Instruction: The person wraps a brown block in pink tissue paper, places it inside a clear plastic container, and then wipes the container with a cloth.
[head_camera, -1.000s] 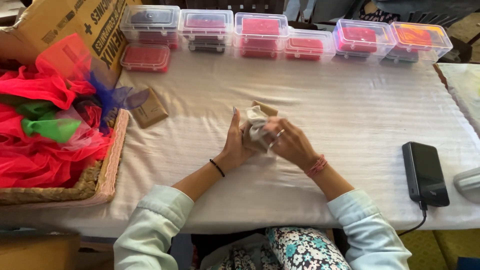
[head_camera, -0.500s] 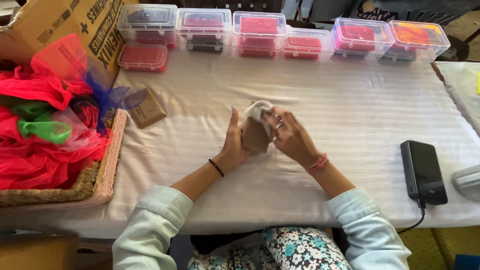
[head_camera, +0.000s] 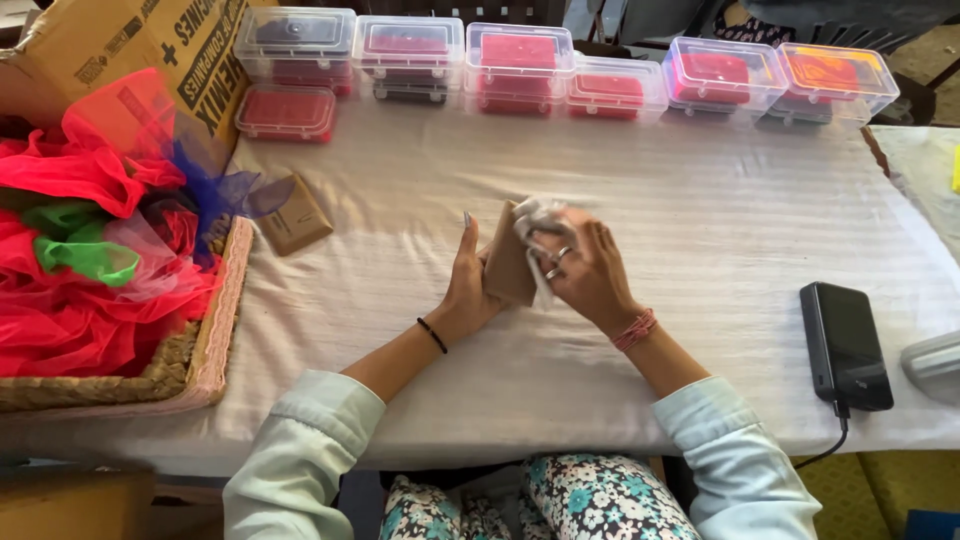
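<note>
Brown and flat, a small block (head_camera: 508, 268) stands on edge above the middle of the white cloth (head_camera: 700, 200), held between both hands. The left hand (head_camera: 468, 285) props it from the left side, palm against it and fingers straight up. The right hand (head_camera: 590, 272) closes its fingers on a crumpled bit of white wrap (head_camera: 538, 215) at the block's top right corner, and that wrap hides the upper edge of the block. A ring shows on one right finger, a pink band on the right wrist and a dark band on the left.

Just left of the hands, apart from them, a second brown block (head_camera: 292, 215) lies flat on the cloth, next to a wicker basket (head_camera: 190, 370). The basket brims with red, green and blue netting (head_camera: 90, 240), which spills toward that block. Behind the basket leans a cardboard box (head_camera: 150, 45).

Along the far edge of the table runs a row of clear lidded boxes (head_camera: 520, 65), most with red contents, one with orange; some are stacked two high. They are well apart from the hands, with bare cloth between.

To the right, near the table's front edge, a black power bank (head_camera: 845, 345) lies flat with a cable running off the edge. A grey object (head_camera: 935, 365) sits just beyond it, cut off by the frame.
</note>
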